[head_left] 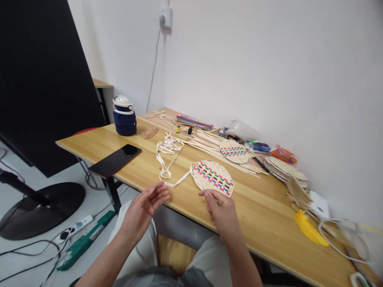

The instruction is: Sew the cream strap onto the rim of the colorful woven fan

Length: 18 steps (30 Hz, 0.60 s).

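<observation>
Near the table's front edge, my left hand [146, 209] is open, fingers stretched out, close to a cream fabric tape [180, 180]. The tape runs from the left rim of a round woven disc [208, 177] and lies in a loose tangle on the table. The disc is pale with pink, yellow, purple, green and blue woven strips. My right hand [220, 209] is closed in a pinch just in front of the disc's lower edge. Whatever is between its thumb and forefinger, if anything, is too small to make out.
Behind lie a second woven disc [235, 151], pale flat strips [209, 143] and coloured strips [194, 121]. A tablet [115, 160], glasses [151, 132] and a blue jug [125, 119] are at left. Plain discs [283, 170] and a yellow item [309, 228] are at right.
</observation>
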### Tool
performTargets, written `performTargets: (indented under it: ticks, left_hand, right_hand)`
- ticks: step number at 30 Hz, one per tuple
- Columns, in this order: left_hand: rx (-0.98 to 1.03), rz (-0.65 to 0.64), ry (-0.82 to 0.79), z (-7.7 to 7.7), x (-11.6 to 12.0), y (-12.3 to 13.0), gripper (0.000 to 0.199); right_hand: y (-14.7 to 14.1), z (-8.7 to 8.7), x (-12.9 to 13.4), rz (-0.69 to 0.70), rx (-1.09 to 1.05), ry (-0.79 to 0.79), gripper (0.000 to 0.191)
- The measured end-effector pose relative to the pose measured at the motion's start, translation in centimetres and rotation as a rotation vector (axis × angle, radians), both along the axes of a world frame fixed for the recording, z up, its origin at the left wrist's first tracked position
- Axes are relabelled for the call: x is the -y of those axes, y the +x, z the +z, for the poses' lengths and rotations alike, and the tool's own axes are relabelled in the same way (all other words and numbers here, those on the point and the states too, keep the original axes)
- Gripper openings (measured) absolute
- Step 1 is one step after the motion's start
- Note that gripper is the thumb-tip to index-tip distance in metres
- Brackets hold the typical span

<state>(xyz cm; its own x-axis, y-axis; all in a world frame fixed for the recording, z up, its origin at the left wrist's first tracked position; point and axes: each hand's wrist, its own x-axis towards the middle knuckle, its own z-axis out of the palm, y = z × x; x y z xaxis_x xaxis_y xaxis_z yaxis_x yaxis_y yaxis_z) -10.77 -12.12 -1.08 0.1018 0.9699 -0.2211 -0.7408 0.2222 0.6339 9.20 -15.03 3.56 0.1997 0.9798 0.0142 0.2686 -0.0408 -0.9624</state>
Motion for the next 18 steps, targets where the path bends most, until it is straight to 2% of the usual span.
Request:
performTargets:
  ticks: [1, 3, 5, 6, 8, 10, 18]
  left_hand:
    - [-0.071, -0.049, 0.021, 0.1, 0.5, 0.0, 0.022]
    - [-0.193, -0.238, 0.021, 0.2, 1.7, 0.3, 0.023]
    - [-0.22, -0.441, 0.004, 0.4, 2.7, 1.3, 0.033]
    - [-0.19, -0.498, 0.01, 0.5, 3.1, 1.9, 0.037]
    - [-0.101, -0.518, 0.051, 0.8, 3.6, 3.0, 0.04]
    - [-0.072, -0.48, 0.062, 1.0, 3.8, 3.7, 0.038]
    - [-0.138, -0.402, -0.002, 1.1, 3.9, 3.6, 0.026]
  right_hand:
    - [-0.1, 0.2, 0.1, -0.01, 0.026, 0.018, 0.04]
    - [-0.5, 0.4, 0.3, -0.003, 0.088, 0.055, 0.038]
    - [-1.1, 0.3, 0.7, 0.059, 0.123, 0.084, 0.034]
    - [-1.3, 0.1, 1.0, 0.121, 0.119, 0.088, 0.032]
    - [-1.8, -0.3, 1.9, 0.27, 0.087, 0.082, 0.029]
    - [-2.0, -0.9, 2.8, 0.371, 0.067, 0.072, 0.028]
    - [-1.8, -2.1, 5.3, 0.388, 0.134, -0.012, 0.034]
